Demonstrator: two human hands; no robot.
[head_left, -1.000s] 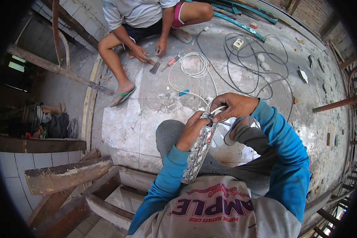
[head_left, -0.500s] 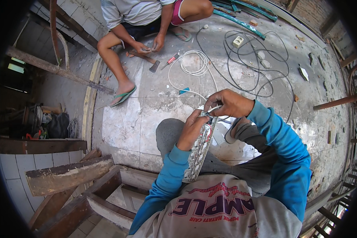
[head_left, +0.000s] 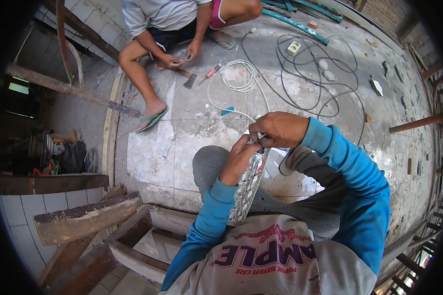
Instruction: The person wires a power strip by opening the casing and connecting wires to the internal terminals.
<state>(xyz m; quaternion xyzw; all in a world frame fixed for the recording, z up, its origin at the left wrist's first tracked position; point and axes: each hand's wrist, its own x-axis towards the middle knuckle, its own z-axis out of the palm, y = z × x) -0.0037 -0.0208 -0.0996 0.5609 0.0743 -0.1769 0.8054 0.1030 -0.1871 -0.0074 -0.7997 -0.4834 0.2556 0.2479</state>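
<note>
A long white strip with rows of rounded compartments, looking like the opened underside of a power strip (head_left: 244, 196), lies slanted over my lap. My left hand (head_left: 238, 160) is closed round its far end, the thumb reaching toward the wiring. Bent over that same end, my right hand (head_left: 284, 129) pinches the end of a white cable (head_left: 244, 116); the fingertips of both hands meet there and hide the exact contact. The cable runs away to a loose coil (head_left: 239, 77) on the floor.
Across from me a person (head_left: 167, 29) squats, fingering something small. Between us lie a hatchet (head_left: 190, 81), a red-handled screwdriver (head_left: 213, 71) and a small blue piece (head_left: 228, 111). A black cord (head_left: 320, 83) with a socket block (head_left: 294, 48) tangles at right; wooden frames (head_left: 88, 216) stand at left.
My right hand has turned and shifted slightly left, its fingers curling down closer to the left fingertips. The other person's hands have moved a little.
</note>
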